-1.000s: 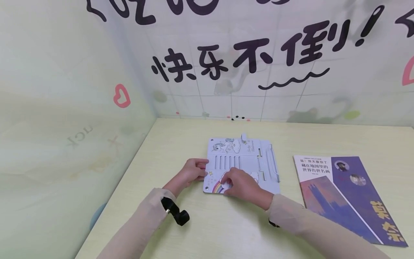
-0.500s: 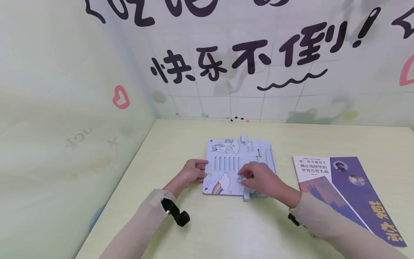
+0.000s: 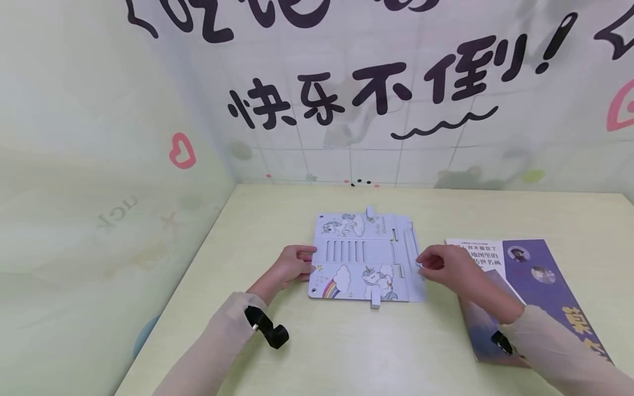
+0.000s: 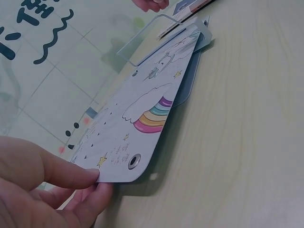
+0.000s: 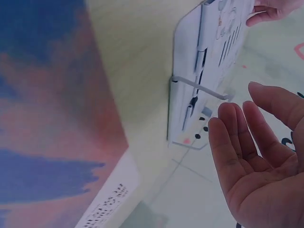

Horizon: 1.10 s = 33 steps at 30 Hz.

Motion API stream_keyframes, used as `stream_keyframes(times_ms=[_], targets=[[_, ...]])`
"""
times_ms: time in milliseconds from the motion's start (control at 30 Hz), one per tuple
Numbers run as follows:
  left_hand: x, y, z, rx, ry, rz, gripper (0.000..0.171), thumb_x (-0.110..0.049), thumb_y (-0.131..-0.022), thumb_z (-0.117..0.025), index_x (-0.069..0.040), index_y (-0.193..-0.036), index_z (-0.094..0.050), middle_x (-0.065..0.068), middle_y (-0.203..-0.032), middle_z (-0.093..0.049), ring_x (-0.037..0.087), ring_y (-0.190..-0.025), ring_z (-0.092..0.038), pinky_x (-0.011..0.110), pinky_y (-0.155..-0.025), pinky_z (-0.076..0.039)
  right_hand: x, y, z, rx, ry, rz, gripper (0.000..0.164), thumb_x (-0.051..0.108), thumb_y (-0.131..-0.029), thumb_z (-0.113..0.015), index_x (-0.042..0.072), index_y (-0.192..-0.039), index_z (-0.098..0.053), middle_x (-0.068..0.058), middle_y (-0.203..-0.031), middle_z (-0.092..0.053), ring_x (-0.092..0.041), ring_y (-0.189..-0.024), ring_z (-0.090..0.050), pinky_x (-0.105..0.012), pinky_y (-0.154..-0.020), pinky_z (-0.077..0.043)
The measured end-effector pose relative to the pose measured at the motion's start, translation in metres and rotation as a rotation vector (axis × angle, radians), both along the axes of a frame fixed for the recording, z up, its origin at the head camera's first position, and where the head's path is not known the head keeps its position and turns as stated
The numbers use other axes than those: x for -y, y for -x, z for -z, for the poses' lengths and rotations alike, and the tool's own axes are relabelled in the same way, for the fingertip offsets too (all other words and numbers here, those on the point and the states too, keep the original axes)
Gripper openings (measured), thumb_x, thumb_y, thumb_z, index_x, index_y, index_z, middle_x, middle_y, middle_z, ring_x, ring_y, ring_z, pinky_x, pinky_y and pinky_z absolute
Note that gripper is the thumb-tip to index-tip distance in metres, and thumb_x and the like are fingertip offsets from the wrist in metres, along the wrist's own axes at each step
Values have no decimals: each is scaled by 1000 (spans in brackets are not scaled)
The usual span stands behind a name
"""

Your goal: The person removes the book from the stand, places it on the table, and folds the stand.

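Note:
A white folding book stand (image 3: 345,253) printed with unicorns, a cloud and a rainbow lies on the table. My left hand (image 3: 289,265) pinches its left edge; in the left wrist view the thumb (image 4: 71,175) is on top and the fingers are underneath, by the metal rivet (image 4: 134,161). A clip (image 3: 375,297) sits at its lower edge and another clip (image 3: 370,213) at its upper edge. Off the right edge hovers my right hand (image 3: 453,270), fingers loosely bent and holding nothing. In the right wrist view a wire support (image 5: 202,89) sticks up from the stand, just short of those fingertips.
To the right lies a book (image 3: 537,286) with a purple and white cover, partly under my right forearm. The pale wood table (image 3: 366,352) meets a printed wall curtain (image 3: 366,165) at the back and another on the left.
My right hand has moved right, from over the stand's rainbow, across the unicorn, to beyond the right edge. The lower clip has come into view. My left hand keeps its place.

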<state>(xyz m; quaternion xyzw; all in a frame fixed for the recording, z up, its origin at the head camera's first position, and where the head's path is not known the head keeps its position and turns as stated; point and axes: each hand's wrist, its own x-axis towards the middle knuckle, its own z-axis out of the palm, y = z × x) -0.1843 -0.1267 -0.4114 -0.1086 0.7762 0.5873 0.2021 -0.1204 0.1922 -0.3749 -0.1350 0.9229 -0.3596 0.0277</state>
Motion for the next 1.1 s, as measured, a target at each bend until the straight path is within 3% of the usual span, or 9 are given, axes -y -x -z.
stream_keyframes(times_ms=[167, 667, 1100], targets=[[1, 0, -1, 4, -7, -1, 50, 19, -80, -56, 1, -127, -53, 18, -108, -54, 22, -82, -58, 28, -61, -56, -6, 0, 9, 50, 1, 25, 13, 2, -78, -70, -3, -89, -66, -2, -78, -62, -15, -72, -57, -25, -62, -50], [0, -2, -1, 7, 4, 6, 49, 17, -81, -56, 0, -127, -53, 18, -109, -54, 22, -83, -59, 28, -62, -55, -7, 7, 21, 68, 53, 73, 7, -3, -77, -70, -1, -83, -67, -3, -75, -62, -16, -69, -55, -23, -58, -48], [-1, 0, 1, -12, 6, 1, 49, 19, -80, -56, 1, -126, -54, 16, -104, -52, 20, -76, -57, 24, -54, -53, -4, 15, 21, 79, 39, 37, 5, 0, -78, -70, -1, -82, -69, -1, -73, -62, -14, -67, -52, -21, -55, -45]])
